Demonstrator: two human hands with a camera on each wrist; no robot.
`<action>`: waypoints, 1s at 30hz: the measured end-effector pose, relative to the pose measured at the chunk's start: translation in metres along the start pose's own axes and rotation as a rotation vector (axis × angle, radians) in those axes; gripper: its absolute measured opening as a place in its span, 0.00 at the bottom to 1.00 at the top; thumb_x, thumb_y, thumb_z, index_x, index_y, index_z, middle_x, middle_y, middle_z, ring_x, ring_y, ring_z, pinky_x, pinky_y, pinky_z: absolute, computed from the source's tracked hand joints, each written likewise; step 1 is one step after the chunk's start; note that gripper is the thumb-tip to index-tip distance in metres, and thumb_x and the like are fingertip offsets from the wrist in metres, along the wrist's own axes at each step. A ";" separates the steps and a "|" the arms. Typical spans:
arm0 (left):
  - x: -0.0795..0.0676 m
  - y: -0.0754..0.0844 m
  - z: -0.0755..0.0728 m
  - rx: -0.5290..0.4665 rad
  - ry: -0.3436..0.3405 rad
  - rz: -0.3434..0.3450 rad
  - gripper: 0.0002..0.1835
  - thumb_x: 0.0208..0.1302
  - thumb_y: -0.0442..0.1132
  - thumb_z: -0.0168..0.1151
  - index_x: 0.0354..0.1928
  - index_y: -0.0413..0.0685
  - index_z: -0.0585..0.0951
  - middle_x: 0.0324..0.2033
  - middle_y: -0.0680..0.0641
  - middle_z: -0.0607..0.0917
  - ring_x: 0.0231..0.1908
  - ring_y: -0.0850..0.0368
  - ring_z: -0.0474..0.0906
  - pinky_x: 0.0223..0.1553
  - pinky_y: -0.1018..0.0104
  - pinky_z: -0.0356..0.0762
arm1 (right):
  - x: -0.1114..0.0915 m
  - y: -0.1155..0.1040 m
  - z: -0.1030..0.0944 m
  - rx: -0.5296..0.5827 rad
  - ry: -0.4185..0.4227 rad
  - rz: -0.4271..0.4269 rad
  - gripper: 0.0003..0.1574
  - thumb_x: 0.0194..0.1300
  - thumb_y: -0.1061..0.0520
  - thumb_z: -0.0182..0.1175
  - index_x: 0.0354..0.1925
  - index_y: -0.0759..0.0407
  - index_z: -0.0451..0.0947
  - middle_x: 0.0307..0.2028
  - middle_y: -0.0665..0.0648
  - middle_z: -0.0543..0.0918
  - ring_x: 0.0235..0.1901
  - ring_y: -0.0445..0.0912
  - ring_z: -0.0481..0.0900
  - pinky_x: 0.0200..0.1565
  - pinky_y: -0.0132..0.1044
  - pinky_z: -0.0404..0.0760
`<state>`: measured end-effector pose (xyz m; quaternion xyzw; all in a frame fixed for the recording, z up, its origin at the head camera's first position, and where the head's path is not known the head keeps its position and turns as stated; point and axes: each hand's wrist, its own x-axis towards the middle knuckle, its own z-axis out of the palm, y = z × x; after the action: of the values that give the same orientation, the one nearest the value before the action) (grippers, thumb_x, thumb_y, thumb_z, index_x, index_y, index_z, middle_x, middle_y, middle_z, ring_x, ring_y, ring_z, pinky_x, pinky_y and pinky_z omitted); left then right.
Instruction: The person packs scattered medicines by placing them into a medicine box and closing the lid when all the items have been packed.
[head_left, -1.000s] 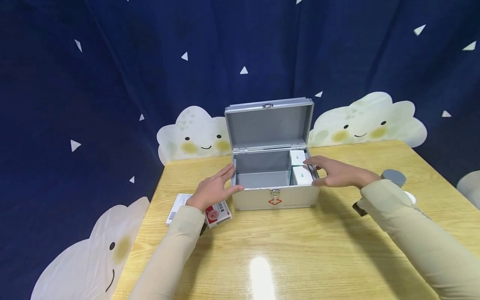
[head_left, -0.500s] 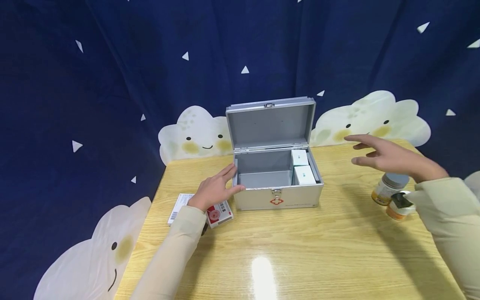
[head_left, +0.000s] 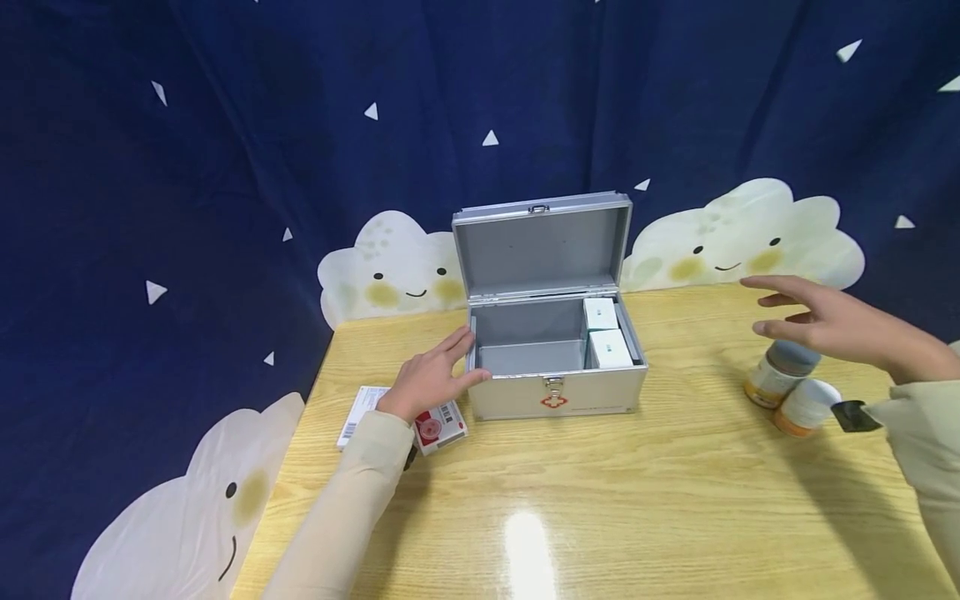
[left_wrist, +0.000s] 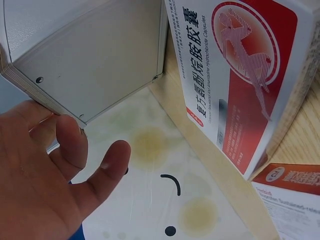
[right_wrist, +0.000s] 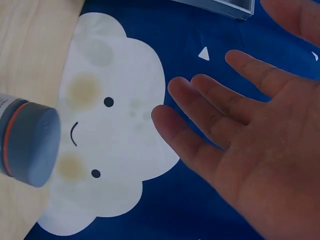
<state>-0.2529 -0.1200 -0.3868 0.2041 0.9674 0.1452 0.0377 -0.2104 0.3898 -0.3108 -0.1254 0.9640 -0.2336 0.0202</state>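
A silver first-aid box (head_left: 517, 398) with a red cross stands on the table, its lid raised. Two white cartons (head_left: 611, 350) are upright in its right end. My left hand (head_left: 431, 375) rests its fingers on the box's left edge; in the left wrist view the hand (left_wrist: 45, 170) has its fingertips at the box's rim. My right hand (head_left: 832, 321) hangs in the air above two pill bottles, fingers loosely spread and holding nothing. One bottle has a grey cap (head_left: 795, 357); the other is a white bottle (head_left: 810, 404) beside it.
Left of the box lie a red-and-white capsule carton (left_wrist: 215, 65) and another medicine carton (head_left: 358, 408), partly under my left arm. A blue curtain (head_left: 405, 67) with clouds hangs behind the wooden table (head_left: 637, 500).
My right hand has left the cartons in the box and moved right, over the pill bottles, which now show more fully. The left hand has stayed at the box's left edge.
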 end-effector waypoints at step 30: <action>0.001 0.000 0.004 0.004 0.018 -0.002 0.46 0.64 0.75 0.47 0.78 0.61 0.55 0.79 0.60 0.50 0.66 0.38 0.72 0.51 0.45 0.78 | -0.023 0.037 0.013 -0.020 -0.020 0.123 0.44 0.75 0.47 0.53 0.75 0.69 0.50 0.70 0.81 0.55 0.62 0.78 0.63 0.51 0.74 0.70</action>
<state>-0.2536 -0.1181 -0.3909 0.2021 0.9682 0.1449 0.0288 -0.1959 0.4219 -0.3399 -0.0686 0.9719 -0.2211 0.0430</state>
